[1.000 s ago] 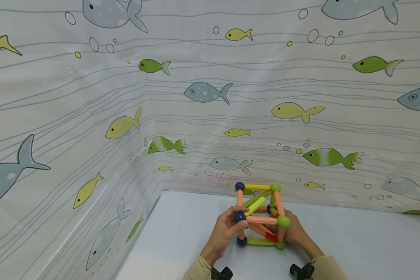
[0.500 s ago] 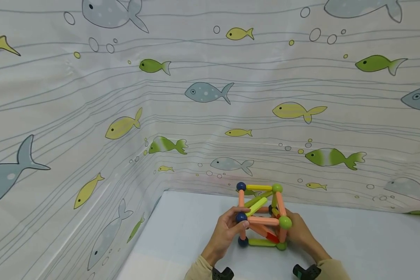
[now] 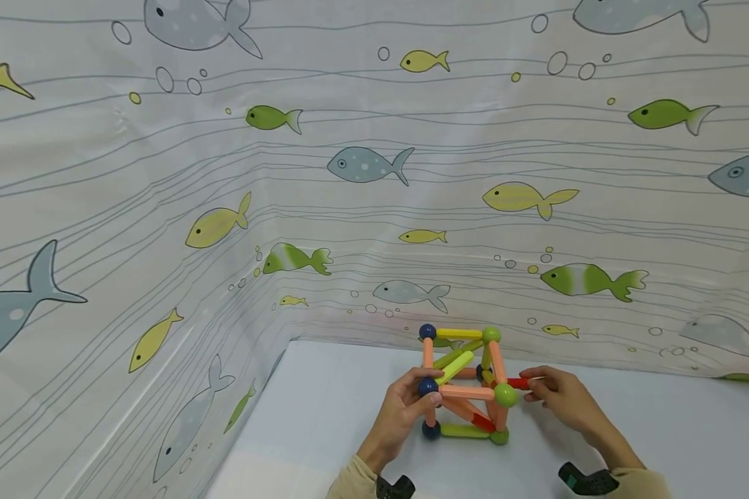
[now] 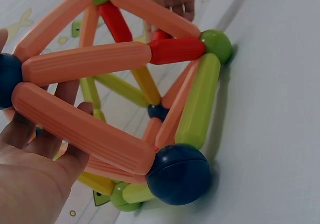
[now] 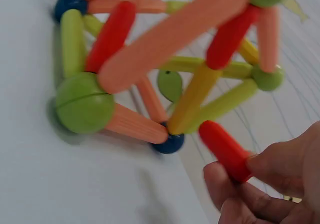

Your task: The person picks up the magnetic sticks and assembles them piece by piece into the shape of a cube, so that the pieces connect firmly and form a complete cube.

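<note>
A cube-like frame of magnetic rods and balls [image 3: 468, 393] stands on the table, built from salmon, yellow, green and red rods with dark blue and green balls at its corners. My left hand [image 3: 394, 419] grips its front upper-left corner at a blue ball [image 3: 428, 387], thumb in front and fingers behind. To the frame's right, my right hand [image 3: 568, 398] pinches a short red rod [image 5: 227, 151] between thumb and fingers. In the right wrist view this rod points at the frame, apart from a yellow rod [image 5: 195, 99] joined to another red one.
The white tabletop [image 3: 661, 436] extends to both sides of the frame. Behind and to the left stands a pale curtain-like wall [image 3: 362, 222] printed with fish. Dark camera mounts [image 3: 587, 479] sit on both wrists.
My right hand has moved from behind the frame's right side out to the right, and the red rod now shows in its fingers. The left hand and frame stay put.
</note>
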A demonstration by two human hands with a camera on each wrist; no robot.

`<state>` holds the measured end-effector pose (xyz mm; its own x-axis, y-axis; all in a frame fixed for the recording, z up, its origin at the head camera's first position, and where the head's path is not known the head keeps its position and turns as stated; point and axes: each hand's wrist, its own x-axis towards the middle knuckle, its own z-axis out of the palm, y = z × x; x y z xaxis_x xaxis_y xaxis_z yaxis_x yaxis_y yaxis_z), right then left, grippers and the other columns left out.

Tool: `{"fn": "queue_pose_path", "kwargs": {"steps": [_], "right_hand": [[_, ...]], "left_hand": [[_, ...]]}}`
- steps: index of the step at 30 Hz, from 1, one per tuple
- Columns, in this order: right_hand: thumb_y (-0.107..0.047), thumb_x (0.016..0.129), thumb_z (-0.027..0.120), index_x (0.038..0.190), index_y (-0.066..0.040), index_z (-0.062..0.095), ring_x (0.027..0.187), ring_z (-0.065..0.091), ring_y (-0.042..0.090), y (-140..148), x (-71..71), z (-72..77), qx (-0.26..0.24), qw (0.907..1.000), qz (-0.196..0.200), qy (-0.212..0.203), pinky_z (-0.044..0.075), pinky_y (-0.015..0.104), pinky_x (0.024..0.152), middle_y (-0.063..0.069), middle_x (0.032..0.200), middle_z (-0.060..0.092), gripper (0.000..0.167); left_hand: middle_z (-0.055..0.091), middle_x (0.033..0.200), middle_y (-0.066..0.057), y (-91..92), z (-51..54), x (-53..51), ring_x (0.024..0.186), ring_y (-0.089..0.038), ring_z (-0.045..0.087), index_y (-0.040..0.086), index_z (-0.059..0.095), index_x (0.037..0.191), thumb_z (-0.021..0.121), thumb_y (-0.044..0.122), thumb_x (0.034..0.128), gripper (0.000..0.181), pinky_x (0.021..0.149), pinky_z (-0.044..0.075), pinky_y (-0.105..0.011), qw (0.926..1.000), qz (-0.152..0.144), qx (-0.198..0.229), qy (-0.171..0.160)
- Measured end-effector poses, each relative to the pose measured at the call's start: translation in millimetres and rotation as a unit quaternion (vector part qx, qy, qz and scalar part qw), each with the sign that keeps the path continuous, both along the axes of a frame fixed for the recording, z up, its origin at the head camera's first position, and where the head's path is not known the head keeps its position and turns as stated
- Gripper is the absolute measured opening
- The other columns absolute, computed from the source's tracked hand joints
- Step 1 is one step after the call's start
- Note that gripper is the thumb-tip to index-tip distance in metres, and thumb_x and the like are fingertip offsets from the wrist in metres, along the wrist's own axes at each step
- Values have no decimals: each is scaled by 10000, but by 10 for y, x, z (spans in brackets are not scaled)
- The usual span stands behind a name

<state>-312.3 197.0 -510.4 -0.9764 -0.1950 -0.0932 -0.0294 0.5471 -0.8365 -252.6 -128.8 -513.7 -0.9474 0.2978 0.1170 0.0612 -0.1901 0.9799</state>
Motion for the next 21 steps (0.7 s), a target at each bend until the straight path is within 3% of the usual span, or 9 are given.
{"fn": "queue_pose_path", "kwargs": {"steps": [5, 10, 14, 18, 21], "right_hand": [[-264, 1158, 448, 1472, 51, 532, 1083, 702, 280, 125, -69, 91, -413, 9989, -198, 90, 577, 257, 809, 266, 1315, 684, 453], [-428, 1153, 390, 1493, 33, 513, 1024, 633, 238, 49, -167, 222, -498, 9972, -321, 466, 542, 224, 781, 246, 1255, 666, 586], [-402, 1150, 418, 1469, -9, 567, 929, 578, 198, -78, -234, 328, -536, 9942, -363, 854, 504, 239, 738, 206, 1160, 658, 527], [-371, 1142, 469, 1427, -71, 632, 935, 570, 220, -193, -290, 402, -600, 9907, -293, 1189, 474, 259, 704, 206, 1203, 656, 445], [-377, 1129, 507, 1411, -76, 642, 1063, 629, 293, -266, -318, 424, -564, 9885, -169, 1390, 563, 328, 827, 197, 1273, 673, 434]], "left_hand": [[625, 1382, -80, 5, 1, 4, 1194, -151, 659, 69, 593, 1436, 688, 141, 1034, 419, 1010, 577, -311, 10000, 9, -20, 49], [615, 1402, -90, -3, -8, -2, 1209, -159, 654, 68, 593, 1434, 691, 142, 1033, 419, 1017, 576, -316, 10000, 17, 0, 14], [604, 1414, -84, -3, -17, -16, 1216, -163, 648, 68, 591, 1435, 688, 143, 1035, 418, 1016, 577, -314, 10000, -5, 7, 0], [619, 1394, -80, 0, -16, -16, 1213, -159, 652, 71, 592, 1435, 692, 144, 1033, 421, 1011, 577, -313, 10000, -23, 13, -18], [626, 1386, -77, -2, -13, -11, 1219, -156, 653, 66, 589, 1437, 691, 143, 1034, 423, 1012, 577, -313, 10000, -32, 32, -15]]}}
